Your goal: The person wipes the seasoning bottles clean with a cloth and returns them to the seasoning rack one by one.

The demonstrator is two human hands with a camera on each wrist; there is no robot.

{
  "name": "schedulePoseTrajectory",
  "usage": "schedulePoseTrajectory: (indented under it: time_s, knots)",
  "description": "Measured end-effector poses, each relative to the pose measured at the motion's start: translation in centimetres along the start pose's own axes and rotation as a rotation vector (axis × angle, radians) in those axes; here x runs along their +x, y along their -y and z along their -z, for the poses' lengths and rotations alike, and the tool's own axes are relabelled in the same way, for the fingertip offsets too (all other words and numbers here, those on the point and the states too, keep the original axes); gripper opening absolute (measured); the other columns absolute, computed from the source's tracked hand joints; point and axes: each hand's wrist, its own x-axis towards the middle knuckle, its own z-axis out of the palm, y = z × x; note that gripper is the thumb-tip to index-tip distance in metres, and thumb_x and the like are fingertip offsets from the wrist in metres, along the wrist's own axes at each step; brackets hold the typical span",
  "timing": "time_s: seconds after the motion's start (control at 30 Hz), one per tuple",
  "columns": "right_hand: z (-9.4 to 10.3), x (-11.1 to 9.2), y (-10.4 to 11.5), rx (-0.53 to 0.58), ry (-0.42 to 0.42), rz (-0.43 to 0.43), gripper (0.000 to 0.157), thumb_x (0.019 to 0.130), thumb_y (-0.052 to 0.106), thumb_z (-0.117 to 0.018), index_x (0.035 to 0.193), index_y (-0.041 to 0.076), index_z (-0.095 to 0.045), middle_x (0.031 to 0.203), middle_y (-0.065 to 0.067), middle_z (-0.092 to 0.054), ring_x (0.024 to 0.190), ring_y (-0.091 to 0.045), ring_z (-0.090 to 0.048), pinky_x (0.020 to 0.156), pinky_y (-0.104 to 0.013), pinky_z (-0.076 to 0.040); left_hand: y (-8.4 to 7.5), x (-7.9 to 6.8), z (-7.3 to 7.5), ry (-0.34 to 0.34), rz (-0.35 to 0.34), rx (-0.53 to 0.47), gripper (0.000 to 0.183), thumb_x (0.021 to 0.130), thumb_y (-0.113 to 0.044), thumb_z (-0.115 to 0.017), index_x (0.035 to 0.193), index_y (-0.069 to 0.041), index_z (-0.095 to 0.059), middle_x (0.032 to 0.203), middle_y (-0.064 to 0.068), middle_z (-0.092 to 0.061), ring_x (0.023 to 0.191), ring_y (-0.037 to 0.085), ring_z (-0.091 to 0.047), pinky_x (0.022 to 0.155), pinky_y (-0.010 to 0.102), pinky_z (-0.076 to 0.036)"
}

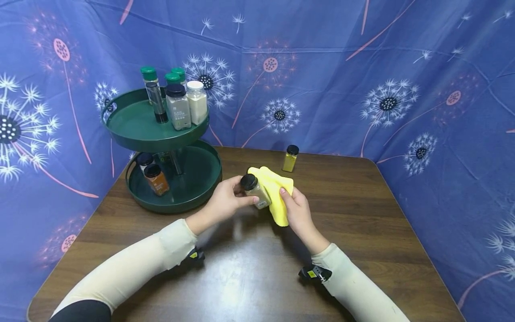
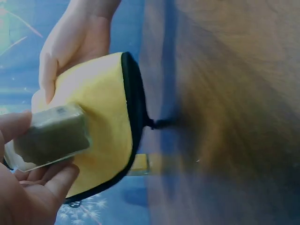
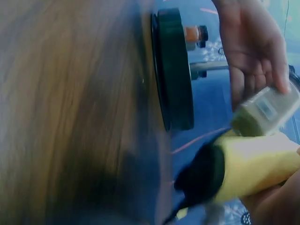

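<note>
My left hand (image 1: 225, 198) grips a clear spice jar (image 1: 259, 197) with a black lid, thumb on one side and fingers on the other. The jar is tilted, its lid toward the upper left; in the left wrist view the jar (image 2: 51, 136) shows a greyish-brown filling. My right hand (image 1: 298, 213) pinches a yellow cloth (image 1: 277, 192) and holds it against the jar's side. A dark edging (image 2: 136, 98) runs round the cloth in the left wrist view. Both hands are above the table.
A green two-tier rack (image 1: 161, 141) stands at the left, with several jars on its upper tray and an orange spice jar (image 1: 157, 180) among those on its lower tray. A small yellow spice jar (image 1: 290, 158) with a black lid stands behind the cloth on the wooden table (image 1: 354, 223).
</note>
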Motion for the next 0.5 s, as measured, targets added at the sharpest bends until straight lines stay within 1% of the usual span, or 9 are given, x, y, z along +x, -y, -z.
schedulePoseTrajectory:
  time_s: [0.07,0.13,0.2,0.23,0.3,0.33,0.4,0.5]
  knots:
    - [-0.3,-0.1,0.0,0.034,0.014,0.013,0.034,0.108,0.023,-0.052,0.121,-0.006,-0.063,0.093,-0.019,-0.070,0.072,-0.013,-0.069,0.062,-0.029,-0.057,-0.4,0.0,0.0,-0.007,-0.015,-0.033,0.048,0.081,-0.016,-0.088,0.123,-0.006,-0.067,0.112,0.009,-0.076,0.098,0.019,-0.074,0.082,0.031,-0.060]
    - [-0.6,-0.1,0.2,0.147,0.009,-0.042,0.036,0.109,0.023,-0.049,0.126,-0.006,-0.060,0.100,-0.016,-0.070,0.082,-0.014,-0.070,0.070,-0.029,-0.058,-0.7,0.1,-0.2,-0.011,-0.040,-0.049,0.048,0.081,-0.014,-0.088,0.123,-0.006,-0.067,0.112,0.009,-0.076,0.098,0.020,-0.075,0.082,0.032,-0.060]
    - [-0.9,0.0,0.4,0.318,-0.002,-0.144,0.038,0.110,0.023,-0.045,0.131,-0.007,-0.055,0.108,-0.013,-0.068,0.093,-0.015,-0.070,0.080,-0.030,-0.059,-0.6,0.0,-0.4,-0.010,-0.075,-0.067,0.047,0.081,-0.012,-0.088,0.123,-0.005,-0.067,0.113,0.010,-0.075,0.098,0.020,-0.074,0.083,0.032,-0.060]
    - [-1.0,0.1,0.5,0.410,-0.009,-0.202,0.039,0.110,0.022,-0.043,0.134,-0.007,-0.052,0.116,-0.011,-0.066,0.104,-0.015,-0.069,0.090,-0.031,-0.057,-0.5,0.0,-0.6,-0.011,-0.093,-0.070,0.047,0.081,-0.011,-0.087,0.123,-0.005,-0.067,0.114,0.009,-0.075,0.099,0.019,-0.074,0.083,0.031,-0.060]
    - [-1.1,0.3,0.7,0.544,-0.026,-0.315,0.039,0.111,0.021,-0.040,0.138,-0.006,-0.046,0.122,-0.010,-0.063,0.112,-0.015,-0.067,0.097,-0.033,-0.055,-0.2,0.0,-0.8,-0.014,-0.129,-0.074,0.047,0.082,-0.011,-0.087,0.123,-0.005,-0.067,0.114,0.009,-0.075,0.099,0.018,-0.074,0.083,0.031,-0.060]
    - [-1.1,0.4,0.7,0.591,-0.026,-0.356,0.039,0.111,0.020,-0.039,0.139,-0.006,-0.045,0.124,-0.010,-0.062,0.114,-0.015,-0.066,0.098,-0.034,-0.054,-0.1,0.0,-0.9,-0.019,-0.140,-0.075,0.046,0.082,-0.010,-0.087,0.123,-0.004,-0.067,0.115,0.008,-0.075,0.099,0.017,-0.074,0.084,0.032,-0.060]
    - [-1.1,0.5,0.7,0.621,-0.016,-0.404,0.038,0.111,0.020,-0.039,0.139,-0.005,-0.044,0.123,-0.009,-0.064,0.112,-0.014,-0.067,0.097,-0.034,-0.055,0.1,0.0,-1.0,-0.030,-0.155,-0.068,0.047,0.081,-0.010,-0.087,0.123,-0.004,-0.066,0.114,0.009,-0.075,0.098,0.016,-0.073,0.083,0.032,-0.060]
    - [-0.7,0.6,0.8,0.606,0.027,-0.459,0.034,0.112,0.021,-0.038,0.134,-0.003,-0.047,0.112,-0.006,-0.069,0.103,-0.012,-0.070,0.090,-0.032,-0.058,0.3,-0.1,-0.9,-0.048,-0.163,-0.028,0.045,0.081,-0.010,-0.087,0.121,-0.004,-0.067,0.112,0.007,-0.076,0.095,0.013,-0.071,0.082,0.033,-0.059]
